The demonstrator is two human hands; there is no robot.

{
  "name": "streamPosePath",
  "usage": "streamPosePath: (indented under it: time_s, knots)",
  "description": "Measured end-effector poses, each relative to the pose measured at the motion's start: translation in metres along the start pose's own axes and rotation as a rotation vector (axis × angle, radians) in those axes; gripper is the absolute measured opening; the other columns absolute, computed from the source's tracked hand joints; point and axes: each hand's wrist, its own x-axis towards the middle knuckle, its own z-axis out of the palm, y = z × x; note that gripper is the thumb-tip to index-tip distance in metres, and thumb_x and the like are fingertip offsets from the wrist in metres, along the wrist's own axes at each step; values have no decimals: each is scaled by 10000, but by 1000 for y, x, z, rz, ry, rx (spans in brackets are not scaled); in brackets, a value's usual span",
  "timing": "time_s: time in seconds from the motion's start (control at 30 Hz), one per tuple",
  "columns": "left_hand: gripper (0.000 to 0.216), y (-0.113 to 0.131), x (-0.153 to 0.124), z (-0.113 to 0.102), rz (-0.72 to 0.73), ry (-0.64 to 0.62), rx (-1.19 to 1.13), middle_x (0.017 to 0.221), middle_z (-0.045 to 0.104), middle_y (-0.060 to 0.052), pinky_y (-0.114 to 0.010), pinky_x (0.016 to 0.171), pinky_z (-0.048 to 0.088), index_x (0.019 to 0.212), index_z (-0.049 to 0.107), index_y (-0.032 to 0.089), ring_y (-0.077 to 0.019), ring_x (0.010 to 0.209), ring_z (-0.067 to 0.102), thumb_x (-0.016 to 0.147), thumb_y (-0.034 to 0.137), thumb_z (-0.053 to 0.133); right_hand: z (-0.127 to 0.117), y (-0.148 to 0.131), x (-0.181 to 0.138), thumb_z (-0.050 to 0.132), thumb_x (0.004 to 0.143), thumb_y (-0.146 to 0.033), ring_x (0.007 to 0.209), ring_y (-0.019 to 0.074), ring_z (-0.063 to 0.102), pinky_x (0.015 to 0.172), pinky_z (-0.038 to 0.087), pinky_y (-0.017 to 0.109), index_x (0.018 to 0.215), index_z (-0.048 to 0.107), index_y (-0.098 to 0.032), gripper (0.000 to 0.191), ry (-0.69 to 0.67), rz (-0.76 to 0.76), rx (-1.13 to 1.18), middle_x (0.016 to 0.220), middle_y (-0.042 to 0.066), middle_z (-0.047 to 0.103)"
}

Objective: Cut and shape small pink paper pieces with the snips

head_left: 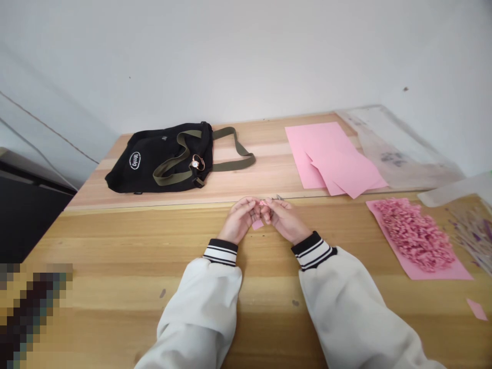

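Note:
My left hand point(240, 219) and my right hand point(285, 219) meet over the middle of the wooden table point(115, 266). Both are curled, fingertips pinched together on a small pink paper piece point(261, 205). A pink scrap point(257, 224) shows just below, between the palms. Something thin and metallic point(279, 197) lies just beyond my right fingers; I cannot make out what it is. Both arms wear white sleeves with black striped cuffs.
A black bag point(161, 159) with olive straps lies at the back left, a watch point(198, 163) on it. Pink paper sheets point(330, 156) lie at the back right beside clear plastic sleeves point(400, 148). A heap of small folded pink pieces point(415, 233) rests on a pink sheet.

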Motion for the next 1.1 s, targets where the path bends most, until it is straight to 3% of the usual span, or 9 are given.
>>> streamPosePath:
  time_s: [0.2, 0.37, 0.63, 1.1]
  knots:
    - [216, 0, 0, 0, -5, 0, -6, 665, 603, -13, -281, 653, 453, 797, 623, 139, -120, 621, 573, 696, 303, 720, 0, 0, 0, 783, 605, -542, 433, 66, 422, 481, 338, 254, 505, 643, -172, 407, -8, -3, -23, 454, -32, 540]
    - [211, 0, 0, 0, -1, 14, -17, 668, 624, -24, -268, 641, 457, 792, 636, 128, -122, 630, 589, 689, 287, 727, -1, 2, 0, 797, 610, -500, 473, 70, 426, 489, 330, 252, 613, 675, -170, 352, -8, -5, -6, 507, -30, 552]
    - [189, 4, 0, 6, -10, 48, -57, 648, 633, -17, -245, 616, 467, 762, 645, 114, -110, 600, 602, 661, 237, 747, 0, -1, -2, 829, 586, -444, 518, 80, 438, 562, 372, 270, 556, 644, -181, 323, -58, -33, -37, 503, -35, 544]
    - [189, 4, 0, 6, -16, 67, -70, 630, 617, -5, -239, 610, 470, 749, 647, 110, -94, 586, 585, 650, 230, 755, -2, 1, -1, 867, 520, -383, 522, 74, 462, 557, 414, 257, 620, 690, -191, 279, -21, -6, -34, 558, -35, 599]
